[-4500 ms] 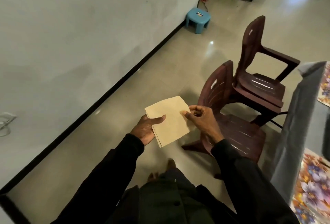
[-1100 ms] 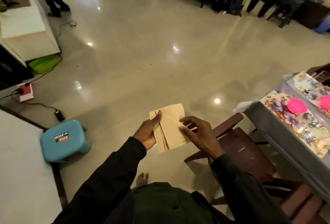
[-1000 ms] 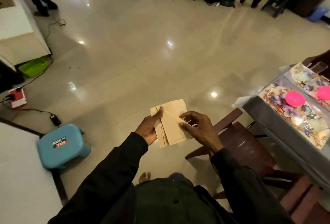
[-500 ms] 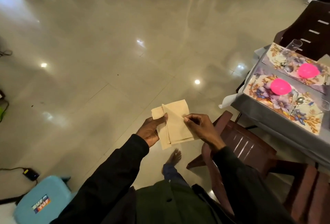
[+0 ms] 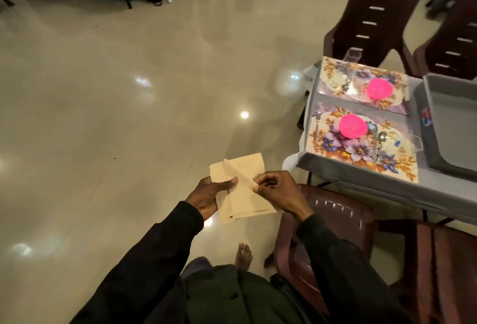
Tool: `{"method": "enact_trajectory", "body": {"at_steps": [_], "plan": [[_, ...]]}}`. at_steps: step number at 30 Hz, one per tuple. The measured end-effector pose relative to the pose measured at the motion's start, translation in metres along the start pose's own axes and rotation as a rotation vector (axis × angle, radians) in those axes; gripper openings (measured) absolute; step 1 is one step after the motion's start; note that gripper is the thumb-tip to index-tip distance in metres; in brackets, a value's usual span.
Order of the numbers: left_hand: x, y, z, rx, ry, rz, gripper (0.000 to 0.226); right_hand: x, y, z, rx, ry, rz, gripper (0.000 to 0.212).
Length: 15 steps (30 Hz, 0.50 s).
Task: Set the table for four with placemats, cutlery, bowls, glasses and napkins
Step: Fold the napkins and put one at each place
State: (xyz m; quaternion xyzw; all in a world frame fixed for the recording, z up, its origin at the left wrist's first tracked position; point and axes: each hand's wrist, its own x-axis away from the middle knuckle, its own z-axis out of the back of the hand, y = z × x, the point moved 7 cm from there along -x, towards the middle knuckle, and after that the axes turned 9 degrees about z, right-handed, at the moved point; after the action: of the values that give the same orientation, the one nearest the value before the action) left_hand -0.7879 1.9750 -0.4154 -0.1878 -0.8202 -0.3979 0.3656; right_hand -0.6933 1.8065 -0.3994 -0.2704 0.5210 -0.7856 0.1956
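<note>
I hold a small stack of beige paper napkins [image 5: 245,194] in front of me, over the floor. My left hand [image 5: 206,194] grips the stack's left edge, thumb on top. My right hand [image 5: 277,192] pinches the top napkin's folded edge and lifts it off the stack. To the right stands the grey-clothed table [image 5: 387,187] with two floral placemats. The near placemat [image 5: 343,148] carries a pink bowl [image 5: 352,126], cutlery [image 5: 378,143] and a clear glass [image 5: 415,141]. The far placemat [image 5: 338,78] carries a pink bowl [image 5: 379,88] and a glass [image 5: 353,55].
A grey tray [image 5: 449,127] sits on the table's right part. Brown plastic chairs stand beside the table: one just right of my hands [image 5: 335,215], two behind the table [image 5: 374,14]. Shiny tiled floor spreads to the left. Bags and furniture legs line the far wall.
My view has swung right, from the wall and blue stool to the table. My right hand has peeled the top napkin further off the stack.
</note>
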Motion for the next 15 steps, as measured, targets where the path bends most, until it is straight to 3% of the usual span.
{"method": "enact_trajectory", "body": {"at_steps": [9,15], "plan": [[-0.089,0.066,-0.066,-0.133,-0.194,0.171,0.051,-0.044,0.003,0.068,-0.022,0.292,-0.107,0.007],[-0.136,0.125,-0.11,-0.245,-0.362,0.272,0.038,-0.074,-0.005,0.105,-0.085,0.56,-0.178,0.007]]}}
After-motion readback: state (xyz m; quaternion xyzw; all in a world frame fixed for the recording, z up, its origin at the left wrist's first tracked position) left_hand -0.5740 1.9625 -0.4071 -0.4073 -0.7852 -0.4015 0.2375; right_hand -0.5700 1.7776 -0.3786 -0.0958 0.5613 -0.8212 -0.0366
